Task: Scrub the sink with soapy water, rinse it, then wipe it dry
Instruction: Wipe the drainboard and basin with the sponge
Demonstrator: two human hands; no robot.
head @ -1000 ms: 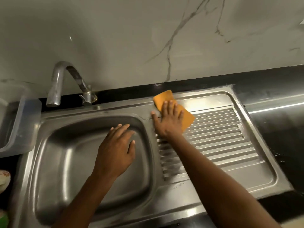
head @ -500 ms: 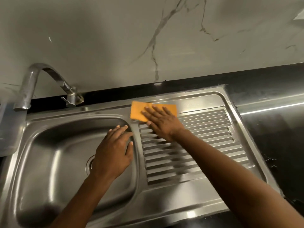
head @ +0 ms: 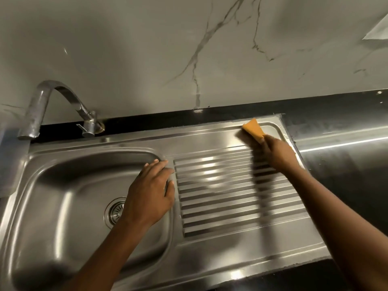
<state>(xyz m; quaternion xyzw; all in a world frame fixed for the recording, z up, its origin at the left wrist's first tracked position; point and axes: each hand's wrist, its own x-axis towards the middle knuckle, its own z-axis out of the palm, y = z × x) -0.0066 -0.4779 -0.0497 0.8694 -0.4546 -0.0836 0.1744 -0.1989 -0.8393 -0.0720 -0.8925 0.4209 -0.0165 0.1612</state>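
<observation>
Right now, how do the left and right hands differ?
The left hand rests flat, holding nothing; the right hand is on the cloth. The left hand is on the basin rim; the right hand at the drainboard's far right corner. The left hand is sharp; the right hand blurred. Both are bare.

Orange cloth (head: 253,129), silver ribbed sink (head: 210,259), grey-veined white wall (head: 147,49).

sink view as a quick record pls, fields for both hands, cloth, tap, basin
basin: steel, drain strainer showing
drainboard: ribbed, right of basin
tap: no water seen running
orange cloth: at drainboard's far right corner
left hand: fingers straight, rests on the rim between basin and drainboard
right hand: holds orange cloth, blurred
</observation>
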